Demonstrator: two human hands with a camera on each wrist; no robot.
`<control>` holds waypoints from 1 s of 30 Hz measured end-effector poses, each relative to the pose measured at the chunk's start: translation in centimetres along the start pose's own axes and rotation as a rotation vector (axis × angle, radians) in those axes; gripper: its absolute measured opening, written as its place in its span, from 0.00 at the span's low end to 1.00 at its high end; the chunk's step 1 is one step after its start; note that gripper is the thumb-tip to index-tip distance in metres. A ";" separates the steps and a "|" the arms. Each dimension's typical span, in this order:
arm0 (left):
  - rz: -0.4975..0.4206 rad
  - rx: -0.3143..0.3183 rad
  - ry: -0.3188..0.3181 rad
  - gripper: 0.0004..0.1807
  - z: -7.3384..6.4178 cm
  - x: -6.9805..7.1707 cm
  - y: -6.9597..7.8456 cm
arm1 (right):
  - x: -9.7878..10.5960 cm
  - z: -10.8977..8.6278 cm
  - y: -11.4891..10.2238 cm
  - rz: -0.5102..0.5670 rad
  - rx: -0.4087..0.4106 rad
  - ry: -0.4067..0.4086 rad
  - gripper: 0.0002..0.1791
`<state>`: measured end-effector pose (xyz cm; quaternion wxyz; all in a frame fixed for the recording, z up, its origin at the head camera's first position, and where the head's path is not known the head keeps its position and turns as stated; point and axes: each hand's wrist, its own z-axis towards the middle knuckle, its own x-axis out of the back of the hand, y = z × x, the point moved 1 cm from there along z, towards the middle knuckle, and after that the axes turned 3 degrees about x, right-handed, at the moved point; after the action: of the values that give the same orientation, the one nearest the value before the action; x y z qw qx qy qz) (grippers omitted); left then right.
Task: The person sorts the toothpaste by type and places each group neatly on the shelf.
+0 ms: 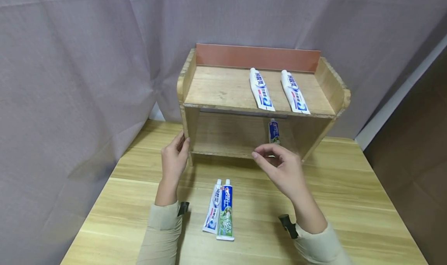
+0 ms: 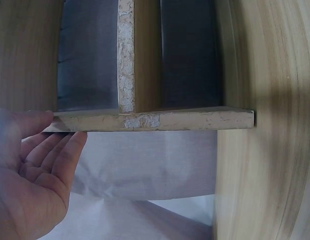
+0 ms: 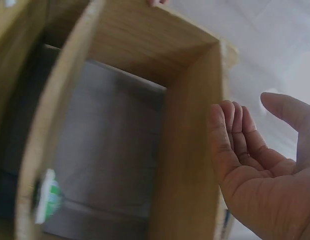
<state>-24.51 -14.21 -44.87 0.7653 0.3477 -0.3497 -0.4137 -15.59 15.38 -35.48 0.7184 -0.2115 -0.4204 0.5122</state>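
At the left side panel (image 2: 184,120) of a small wooden shelf (image 1: 220,88), my left hand (image 1: 174,156) pinches the panel's edge between thumb and fingers. My right hand (image 1: 284,170) hovers before the lower compartment with nothing in it; the right wrist view shows its fingers loosely bent and the thumb apart. Just beyond it a blue toothpaste tube (image 1: 274,130) lies on the lower board, its bottom end hidden by the hand. Two white toothpaste tubes, one nearer the middle (image 1: 262,90) and one to the right (image 1: 295,92), lie caps-back on the top board.
On the table (image 1: 129,203) in front of the shelf, a white toothpaste tube (image 1: 212,212) and a blue-green one (image 1: 226,212) lie side by side, caps toward the shelf. A grey curtain (image 1: 87,63) hangs behind. A dark brown surface (image 1: 415,121) stands at the right.
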 end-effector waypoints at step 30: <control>-0.009 -0.007 -0.001 0.19 0.1 0.0 0.2 | -4.9 -4.6 5.6 0.040 -0.355 -0.126 0.06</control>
<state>-24.47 -14.12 -44.67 0.7643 0.3465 -0.3472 -0.4187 -15.57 13.61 -44.09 0.6316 -0.3107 -0.5442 0.4566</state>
